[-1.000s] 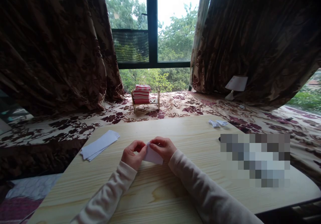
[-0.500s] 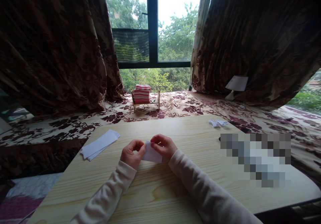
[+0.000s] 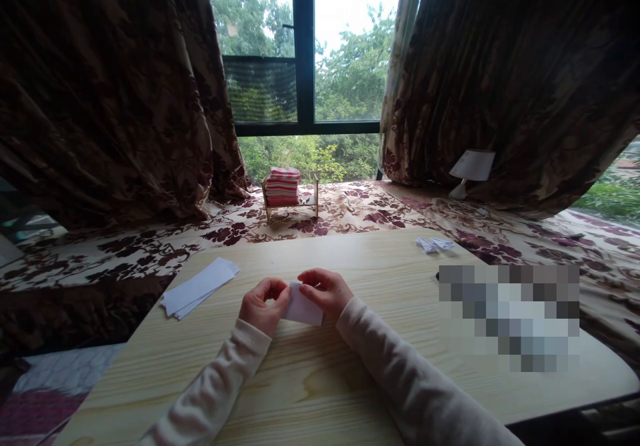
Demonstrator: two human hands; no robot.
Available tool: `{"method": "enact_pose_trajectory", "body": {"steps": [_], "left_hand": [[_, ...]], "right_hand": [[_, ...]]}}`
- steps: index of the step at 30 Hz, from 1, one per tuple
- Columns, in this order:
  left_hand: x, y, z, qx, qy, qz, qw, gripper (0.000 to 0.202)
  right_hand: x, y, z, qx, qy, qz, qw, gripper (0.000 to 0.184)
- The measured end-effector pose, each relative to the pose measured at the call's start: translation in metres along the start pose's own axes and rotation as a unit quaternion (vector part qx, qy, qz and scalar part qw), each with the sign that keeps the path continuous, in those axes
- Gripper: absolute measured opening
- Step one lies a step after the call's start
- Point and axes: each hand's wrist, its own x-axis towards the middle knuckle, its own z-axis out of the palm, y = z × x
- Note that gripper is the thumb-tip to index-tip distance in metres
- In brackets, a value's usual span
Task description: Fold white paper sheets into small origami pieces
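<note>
Between my two hands, just above the middle of the wooden table (image 3: 310, 253), is a small folded piece of white paper (image 3: 304, 309). My left hand (image 3: 264, 305) pinches its left edge between thumb and fingertips. On the other side, my right hand (image 3: 327, 291) has its thumb and fingers closed on the paper's upper right part; the fingertips curl over its top edge. To the left lies a stack of white paper strips (image 3: 200, 287), slightly fanned. Small folded white paper pieces (image 3: 434, 245) rest at the table's far right corner.
A blurred-out patch (image 3: 510, 319) covers something on the table's right side. Behind the table, a floral cloth ledge (image 3: 345, 216) carries a small rack (image 3: 316, 199) of red-and-white striped cloths (image 3: 283, 187) and a lamp (image 3: 473, 166). Dark curtains (image 3: 100, 99) flank the window.
My right hand's fingers have shifted very slightly on the paper. My left hand and the other things look the same.
</note>
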Motion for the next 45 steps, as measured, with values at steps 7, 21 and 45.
{"method": "enact_pose_trajectory", "body": {"steps": [7, 21, 45], "left_hand": [[0.000, 0.000, 0.002, -0.094, -0.023, -0.069, 0.993, 0.028], [0.001, 0.021, -0.006, -0.015, -0.180, -0.033, 0.983, 0.030], [0.010, 0.010, -0.009, -0.012, -0.225, -0.024, 0.974, 0.020]], "right_hand": [[0.000, 0.000, -0.002, -0.010, -0.021, 0.008, 1.000, 0.017], [0.003, -0.004, -0.008, 0.090, 0.043, 0.003, 0.995, 0.023], [0.001, -0.009, -0.002, 0.028, -0.001, -0.016, 0.999, 0.019]]}}
